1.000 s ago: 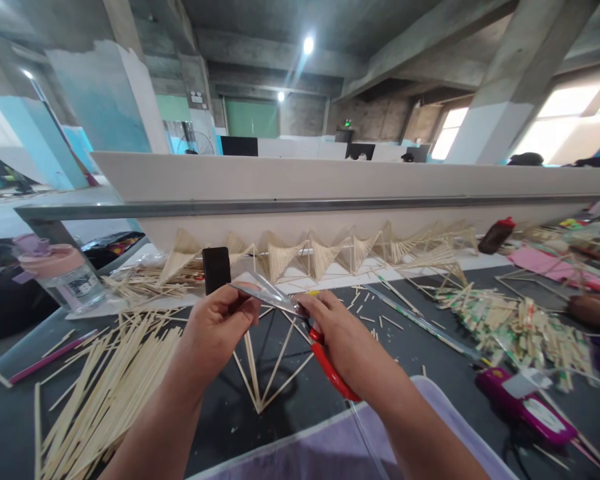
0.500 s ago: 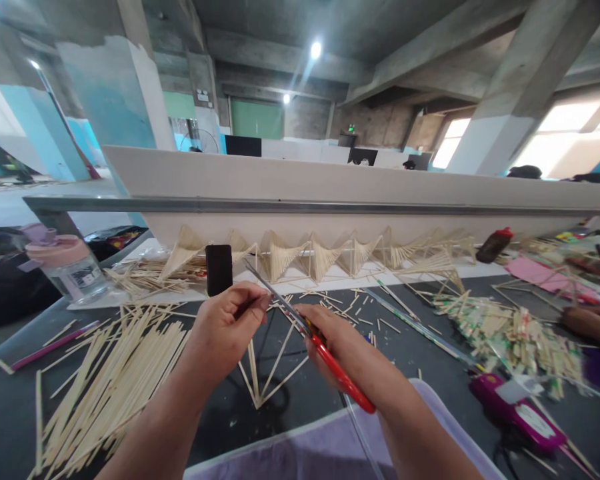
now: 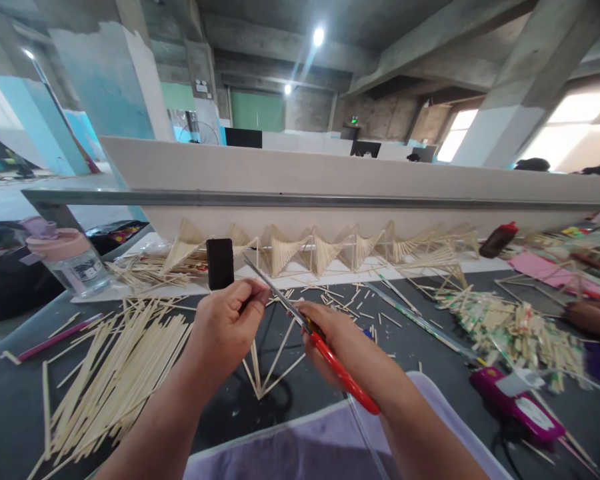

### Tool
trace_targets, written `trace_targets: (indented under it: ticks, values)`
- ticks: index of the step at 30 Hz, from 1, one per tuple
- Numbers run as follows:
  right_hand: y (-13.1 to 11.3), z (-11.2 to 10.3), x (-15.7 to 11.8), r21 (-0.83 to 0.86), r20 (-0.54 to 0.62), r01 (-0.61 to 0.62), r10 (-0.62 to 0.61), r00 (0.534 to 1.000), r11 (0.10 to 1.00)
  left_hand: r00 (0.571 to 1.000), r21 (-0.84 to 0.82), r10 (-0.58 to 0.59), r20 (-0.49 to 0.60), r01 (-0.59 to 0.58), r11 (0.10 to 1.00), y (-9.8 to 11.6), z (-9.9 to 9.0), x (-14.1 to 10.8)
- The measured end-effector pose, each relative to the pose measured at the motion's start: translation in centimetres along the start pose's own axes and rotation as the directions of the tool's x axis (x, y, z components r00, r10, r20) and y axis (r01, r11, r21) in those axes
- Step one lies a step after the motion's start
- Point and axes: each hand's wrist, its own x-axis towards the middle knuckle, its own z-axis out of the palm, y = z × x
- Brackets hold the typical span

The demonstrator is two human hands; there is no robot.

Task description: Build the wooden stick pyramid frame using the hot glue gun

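My right hand (image 3: 340, 333) is closed around red-handled scissors (image 3: 344, 375), whose long metal blades point up and to the left. My left hand (image 3: 230, 323) is pinched, thumb against fingers, right beside the blades. What sits between those fingertips is hidden or too small to make out. Below both hands, a frame of thin wooden sticks (image 3: 261, 393) comes to a point on the dark table; its upper part is covered by my hands. Many loose wooden sticks (image 3: 125, 380) lie piled to the left of my left hand.
A row of twisted stick structures (image 3: 325, 253) stands along the back. Around are a dark phone (image 3: 220, 263), a water bottle (image 3: 70, 263), a magenta glue gun (image 3: 517, 403), a heap of short sticks (image 3: 523, 327) and a lilac cloth (image 3: 280, 453). Another person's hand (image 3: 587, 317) is at the right edge.
The view has shifted slightly. Both hands and the scissors keep nearly the same pose, with the left fingertips still close to the blades.
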Motion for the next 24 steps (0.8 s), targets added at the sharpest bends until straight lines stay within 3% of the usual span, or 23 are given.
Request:
trace_targets:
  ticks: [6,11,14,17,21,24]
  values:
    - [-1.7,0.1,-0.3,0.264,0.045,-0.107,0.099,0.994,0.958,0.987,0.193,0.15,-0.056,-0.136,0.972,0.6,-0.9,-0.7]
    - [-1.9,0.9,-0.2,0.347,0.083,-0.206,0.189,0.979,0.915,0.953,0.302,0.285,-0.106,-0.242,0.922,0.4,-1.0,-0.9]
    - [-1.5,1.2,-0.1,0.48,0.171,-0.3,0.247,0.954,0.824,0.917,0.358,0.369,-0.154,-0.297,0.885,0.0,-0.6,-0.9]
    - [-1.1,1.1,-0.1,0.636,0.273,-0.355,0.23,0.934,0.685,0.896,0.373,0.411,-0.17,-0.327,0.868,-0.5,-0.2,-0.7]
    - [-1.1,0.0,-0.6,0.81,0.373,-0.355,0.057,0.926,0.467,0.914,0.353,0.381,-0.141,-0.313,0.882,-1.0,-0.1,0.3]
    - [-1.5,-1.0,-1.2,0.842,0.29,-0.286,0.063,0.955,0.458,0.945,0.253,0.288,-0.158,-0.243,0.936,-1.4,-1.0,0.6]
